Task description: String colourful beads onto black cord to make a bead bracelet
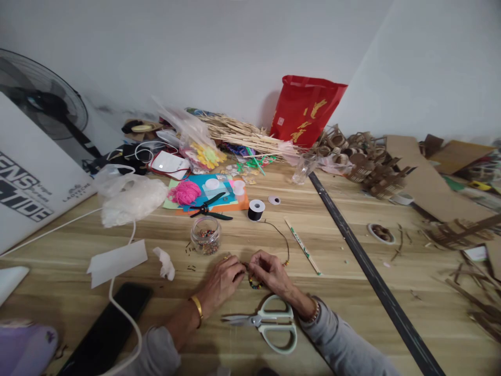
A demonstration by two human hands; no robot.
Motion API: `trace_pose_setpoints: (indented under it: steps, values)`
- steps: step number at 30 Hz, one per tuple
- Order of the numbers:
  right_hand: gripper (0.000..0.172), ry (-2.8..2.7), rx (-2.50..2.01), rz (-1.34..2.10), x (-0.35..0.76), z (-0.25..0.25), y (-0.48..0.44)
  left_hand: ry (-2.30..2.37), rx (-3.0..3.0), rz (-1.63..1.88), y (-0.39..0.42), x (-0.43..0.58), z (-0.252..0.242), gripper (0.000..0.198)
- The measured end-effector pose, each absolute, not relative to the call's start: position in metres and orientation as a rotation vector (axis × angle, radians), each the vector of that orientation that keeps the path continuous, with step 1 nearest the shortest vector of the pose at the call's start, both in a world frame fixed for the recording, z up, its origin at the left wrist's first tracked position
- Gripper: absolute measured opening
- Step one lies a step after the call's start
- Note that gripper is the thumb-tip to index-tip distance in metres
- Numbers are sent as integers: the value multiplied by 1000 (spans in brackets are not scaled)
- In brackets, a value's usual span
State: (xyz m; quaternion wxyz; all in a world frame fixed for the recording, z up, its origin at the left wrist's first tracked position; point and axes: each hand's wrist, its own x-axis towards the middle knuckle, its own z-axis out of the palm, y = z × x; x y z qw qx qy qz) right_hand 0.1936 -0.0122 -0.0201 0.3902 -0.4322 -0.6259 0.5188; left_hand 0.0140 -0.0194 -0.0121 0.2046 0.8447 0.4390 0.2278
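Note:
My left hand (224, 278) is closed, its fingertips pinching one end of a beaded cord (255, 285) just above the wooden table. Facing it, my right hand (272, 272) pinches the same cord with thumb and forefinger. Small dark, yellow and green beads hang in a loop beneath my fingers. From the right hand, black cord runs back to a spool (256, 210). A glass jar of mixed beads (205, 236) stands beyond my left hand, with tiny dark pieces scattered beside it. White-handled scissors (270, 322) lie just in front of my wrists.
Pliers (210, 208) rest by coloured sheets and pink yarn (185, 192). A printed paper-wrapped stick (302, 247) lies right of the cord. A dark strip (364, 261) crosses the table. A phone (107, 329) and white cable are at left; a drinking glass (303, 169) stands behind.

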Motion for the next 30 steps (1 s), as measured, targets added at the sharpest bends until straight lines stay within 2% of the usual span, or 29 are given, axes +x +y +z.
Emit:
trace_pose_setpoints:
  steps: [12,30]
  values:
    - [37,-1578,-1084,1339,194,-19,-12,1223,2325,735,-21,8,-18,18]
    - [38,-1563,-1086,1355,194,-18,-13,1330,2289,635,-17,3,-17,16]
